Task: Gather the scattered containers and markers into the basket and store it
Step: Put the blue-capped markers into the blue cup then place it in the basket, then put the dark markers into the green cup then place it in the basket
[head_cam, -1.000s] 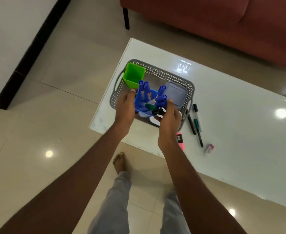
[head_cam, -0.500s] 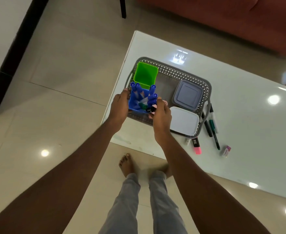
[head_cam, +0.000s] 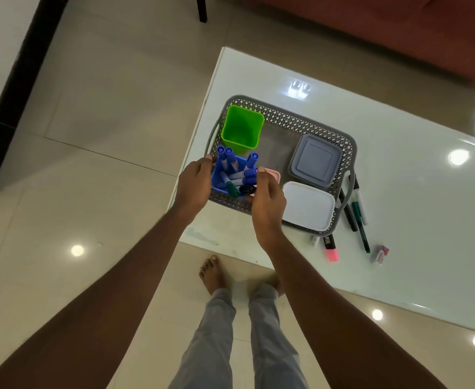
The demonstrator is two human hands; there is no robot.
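Basket (head_cam: 286,119), grey and perforated, sits at the near left corner of the white table (head_cam: 399,192), its long axis running from upper left to lower right. Compared with the view a second ago, the blue cup (head_cam: 218,178) has gone from the middle of the basket to its near left corner, the white-lidded container (head_cam: 307,204) once hidden behind the right hand now shows in full, and a pink container (head_cam: 274,174) has appeared beside the cup.

Left to right: the left hand (head_cam: 194,183) curls partly closed, fingers pressed on the cup's left wall. The cup stands in the basket and holds blue-capped markers (head_cam: 239,169) that lean up and away from the viewer, with a green marker and a black one lying across its near rim. Behind it the green cup (head_cam: 241,130) stands upright and empty. The right hand (head_cam: 268,197) is cupped against the right side of the blue cup, one fingertip raised at the marker caps; whether it grips the cup or the pink container cannot be told. Further right lie the grey-lidded container (head_cam: 316,161) and, nearer, the white-lidded one, both inside the basket.

Outside the basket's right end, on the table: loose pens (head_cam: 357,209) pointing roughly toward the viewer, a pink highlighter (head_cam: 331,248), and a small eraser (head_cam: 381,254).
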